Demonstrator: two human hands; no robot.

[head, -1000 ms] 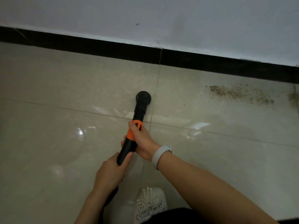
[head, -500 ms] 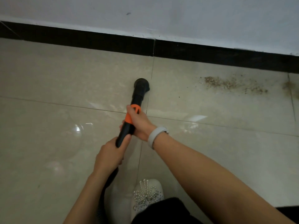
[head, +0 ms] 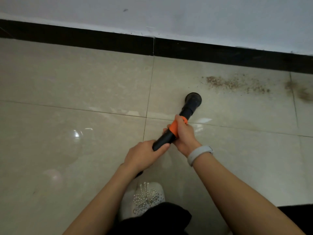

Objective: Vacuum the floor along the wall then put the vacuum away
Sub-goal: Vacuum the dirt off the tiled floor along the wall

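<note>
Head view, looking down at my own arms over a pale beige tiled floor (head: 71, 85). My right hand (head: 183, 133) is wrapped round the vacuum wand (head: 166, 137) at its orange collar (head: 174, 127), fingers curled tight and thumb lying along the top. My left hand (head: 144, 155) grips the same wand lower down, on the black part nearest me, fingers closed round it with the thumb pointing up the tube. My two hands sit close together, almost touching.

The wand slants away from me, up and to the right, and ends in a round black nozzle (head: 193, 99) that rests on the floor tile. Just beyond the nozzle, up and to its right, lies a scatter of brownish crumbs and dust (head: 235, 83), with a darker smudge (head: 303, 92) further right near the frame edge. The nozzle is near the closest crumbs but I cannot tell whether it touches them.

A black skirting board (head: 220, 50) runs along the foot of the white wall (head: 186, 16), well beyond the nozzle. On my right wrist is a light grey band (head: 199, 154). Below my hands, one white shoe with pearl beads (head: 145, 199) stands on the tile, partly covered by dark clothing (head: 152, 219).
</note>
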